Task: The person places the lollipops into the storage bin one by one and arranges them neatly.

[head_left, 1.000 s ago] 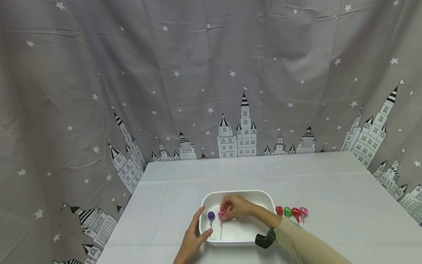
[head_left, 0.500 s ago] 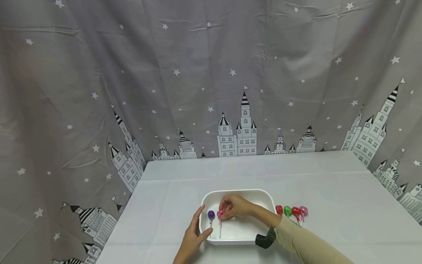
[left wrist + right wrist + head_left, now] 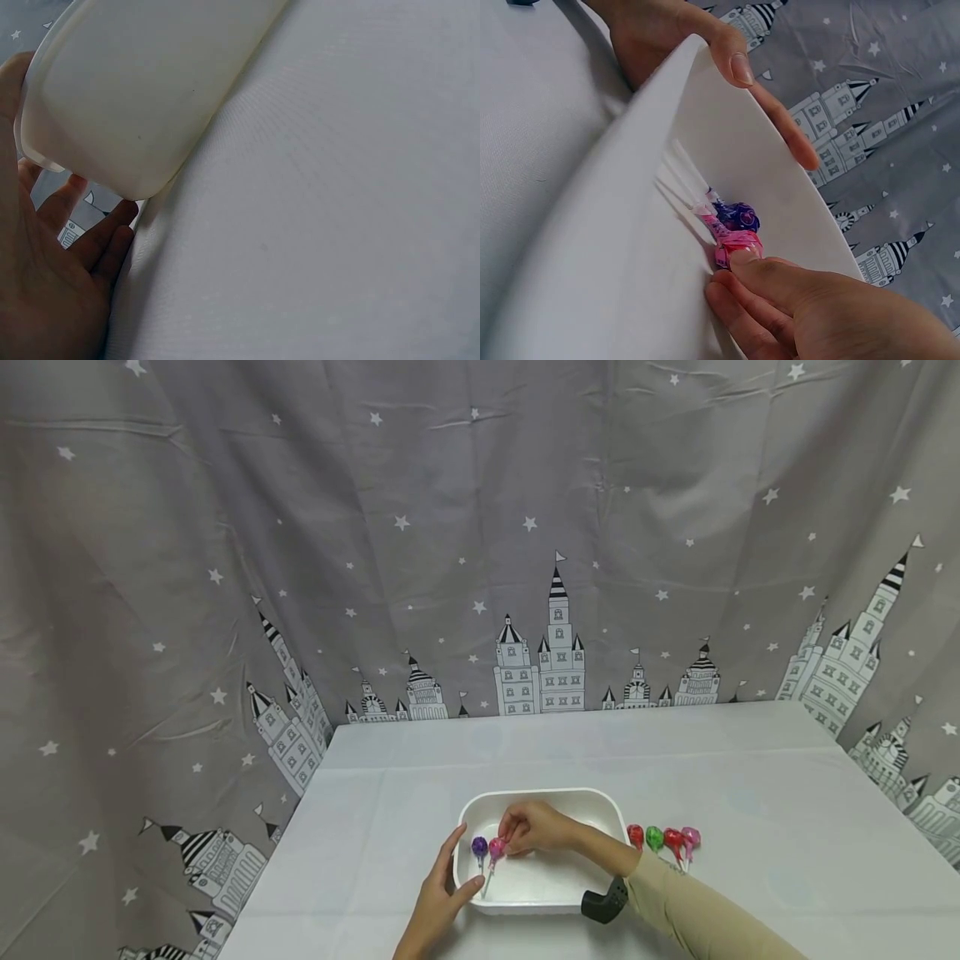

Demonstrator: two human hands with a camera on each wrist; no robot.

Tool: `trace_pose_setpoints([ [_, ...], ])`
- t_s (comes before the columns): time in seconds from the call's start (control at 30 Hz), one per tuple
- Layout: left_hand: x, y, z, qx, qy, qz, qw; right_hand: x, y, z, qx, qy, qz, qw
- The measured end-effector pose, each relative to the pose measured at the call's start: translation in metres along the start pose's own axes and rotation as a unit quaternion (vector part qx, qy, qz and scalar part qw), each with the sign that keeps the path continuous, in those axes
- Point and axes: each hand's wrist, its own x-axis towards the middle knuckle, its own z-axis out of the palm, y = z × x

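Observation:
A white rectangular tray (image 3: 592, 803) sits on the table near its front edge. Inside it, at the left, lies a purple lollipop (image 3: 479, 846) (image 3: 739, 216). Beside it is a pink lollipop (image 3: 496, 848) (image 3: 733, 246), whose wrapped head my right hand (image 3: 534, 828) (image 3: 780, 296) pinches with fingertips low in the tray. My left hand (image 3: 442, 902) (image 3: 697, 52) holds the tray's left rim, thumb over the edge and fingers along the outside wall (image 3: 142, 82). The left palm (image 3: 45, 292) shows under the tray's corner.
Several wrapped lollipops, red (image 3: 635, 837), green (image 3: 654, 839), red (image 3: 673, 842) and pink (image 3: 691, 838), lie in a row on the white tablecloth (image 3: 750, 827) right of the tray. A grey curtain with stars and castles (image 3: 480, 543) hangs behind and at both sides.
My right hand has shifted the pink lollipop left and tilted it, so its head now lies close beside the purple one. The left hand has kept its hold on the rim.

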Motion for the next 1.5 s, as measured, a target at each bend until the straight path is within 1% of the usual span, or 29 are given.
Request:
trace_pose_setpoints([
  [0.23, -0.001, 0.001, -0.001, 0.013, 0.004, 0.014, 0.9998, 0.0, -0.002, -0.002, -0.022, 0.007, 0.004, 1.0],
  [0.37, -0.002, 0.003, -0.001, 0.001, 0.004, 0.015, 0.9999, 0.0, -0.006, -0.006, -0.048, 0.014, 0.005, 0.999],
  [0.43, -0.002, 0.003, 0.0, -0.002, 0.002, 0.014, 0.9999, 0.0, -0.009, -0.008, -0.051, 0.014, 0.003, 0.999],
  [0.53, -0.005, 0.003, 0.002, -0.002, 0.0, 0.005, 1.0, -0.002, -0.016, -0.009, -0.045, 0.01, -0.003, 0.999],
  [0.67, -0.007, 0.001, 0.003, 0.006, -0.002, -0.016, 0.9998, -0.007, -0.034, -0.008, -0.043, 0.0, -0.017, 0.999],
  [0.73, -0.006, 0.001, 0.003, 0.007, -0.005, -0.02, 0.9998, -0.01, -0.047, -0.009, -0.045, 0.0, -0.029, 0.999],
  [0.9, -0.003, 0.003, 0.002, 0.003, -0.008, -0.017, 0.9998, -0.021, -0.082, -0.016, -0.053, 0.032, -0.052, 0.997],
  [1.03, -0.003, 0.003, 0.002, 0.002, -0.005, -0.023, 0.9997, -0.035, -0.102, -0.028, -0.031, 0.063, -0.058, 0.996],
  [1.1, -0.003, 0.002, 0.002, 0.004, -0.003, -0.024, 0.9997, -0.043, -0.107, -0.037, -0.018, 0.076, -0.067, 0.995],
  [1.2, -0.003, 0.0, 0.002, 0.01, -0.002, -0.023, 0.9997, -0.062, -0.11, -0.057, -0.022, 0.108, -0.077, 0.991],
  [1.3, -0.002, -0.001, 0.002, 0.013, -0.001, -0.019, 0.9997, -0.084, -0.103, -0.079, -0.022, 0.141, -0.074, 0.987],
  [1.4, -0.001, 0.0, 0.001, 0.01, 0.0, -0.015, 0.9998, -0.108, -0.093, -0.099, -0.024, 0.179, -0.043, 0.983],
  [1.5, -0.001, 0.001, 0.0, 0.006, 0.001, -0.011, 0.9999, -0.13, -0.079, -0.115, -0.031, 0.214, -0.001, 0.976],
])
